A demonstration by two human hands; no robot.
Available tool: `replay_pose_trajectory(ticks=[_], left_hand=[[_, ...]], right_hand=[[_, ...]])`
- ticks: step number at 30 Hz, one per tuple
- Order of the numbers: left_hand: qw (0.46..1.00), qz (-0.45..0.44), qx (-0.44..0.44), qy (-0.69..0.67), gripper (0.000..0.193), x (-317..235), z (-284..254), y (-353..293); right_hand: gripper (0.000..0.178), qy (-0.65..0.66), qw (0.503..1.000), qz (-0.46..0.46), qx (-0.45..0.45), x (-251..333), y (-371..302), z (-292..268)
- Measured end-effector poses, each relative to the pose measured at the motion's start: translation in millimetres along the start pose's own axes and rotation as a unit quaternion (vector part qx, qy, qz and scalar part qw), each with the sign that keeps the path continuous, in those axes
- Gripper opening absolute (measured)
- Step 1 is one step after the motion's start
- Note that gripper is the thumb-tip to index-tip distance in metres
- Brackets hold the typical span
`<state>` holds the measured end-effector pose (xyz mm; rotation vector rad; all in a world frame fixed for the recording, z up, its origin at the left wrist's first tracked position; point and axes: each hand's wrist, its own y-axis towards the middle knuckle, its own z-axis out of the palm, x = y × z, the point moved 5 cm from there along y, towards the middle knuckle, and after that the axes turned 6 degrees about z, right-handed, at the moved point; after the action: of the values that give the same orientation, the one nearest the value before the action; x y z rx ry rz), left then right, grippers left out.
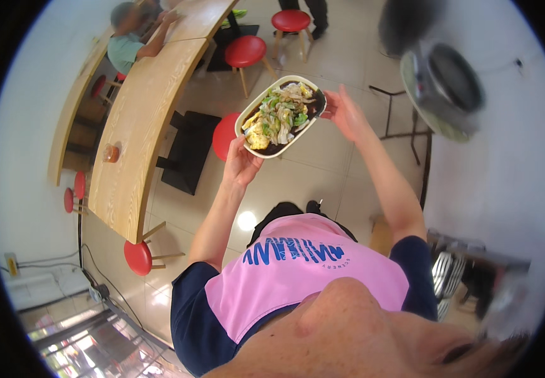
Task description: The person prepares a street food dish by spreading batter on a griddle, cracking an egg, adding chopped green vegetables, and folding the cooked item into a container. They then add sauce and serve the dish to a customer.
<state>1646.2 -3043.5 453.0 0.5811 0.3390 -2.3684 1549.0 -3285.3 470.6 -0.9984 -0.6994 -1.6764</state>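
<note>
Out in front of me I carry an oblong cream-rimmed dish [245, 111] with both arms stretched forward. Chopped cabbage with green pieces [278, 116] fills its middle, over a dark sauce [313, 108], and a yellow piece that looks like egg [258, 135] lies at the near left end. My left hand [242, 162] grips the near left corner, thumb up at the rim. At the far right end, my right hand [344, 113] holds the rim, its fingers partly hidden behind the dish. The dish is tilted in the view, above the tiled floor.
A long wooden table [140, 120] runs along my left, with a small orange-brown jar [110, 153] on it. Red stools [245, 51] stand around it, one red seat [224, 135] just left of the dish. A seated person [131, 47] leans on the far end. A round-topped stand [436, 94] is at right.
</note>
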Motion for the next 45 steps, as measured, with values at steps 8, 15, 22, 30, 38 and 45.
replay_pose_trajectory(ticks=[8, 15, 22, 30, 38, 45], left_hand=[[0.999, 0.038, 0.013, 0.026, 0.038, -8, 1, -2], [0.993, 0.029, 0.079, 0.077, 0.037, -9, -17, 15], [0.987, 0.052, 0.053, 0.14, 0.03, -19, -24, 26], [0.974, 0.099, 0.005, 0.204, 0.028, -24, -23, 16], [0.973, 0.07, -0.097, 0.198, 0.055, -20, -20, 19], [0.946, 0.065, -0.065, 0.31, 0.057, -42, -5, 14]], right_hand=[[0.064, -0.025, 0.999, 0.029, 0.037, 33, 10, 16], [0.06, -0.032, 0.999, 0.042, -0.005, 37, 1, 20], [0.059, -0.055, 0.997, 0.058, -0.013, 39, 12, 19], [0.055, -0.08, 0.993, 0.085, -0.036, 34, 24, 26], [0.056, -0.112, 0.989, 0.057, -0.072, 24, 33, 1], [0.056, -0.125, 0.987, 0.041, -0.094, 26, 19, 24]])
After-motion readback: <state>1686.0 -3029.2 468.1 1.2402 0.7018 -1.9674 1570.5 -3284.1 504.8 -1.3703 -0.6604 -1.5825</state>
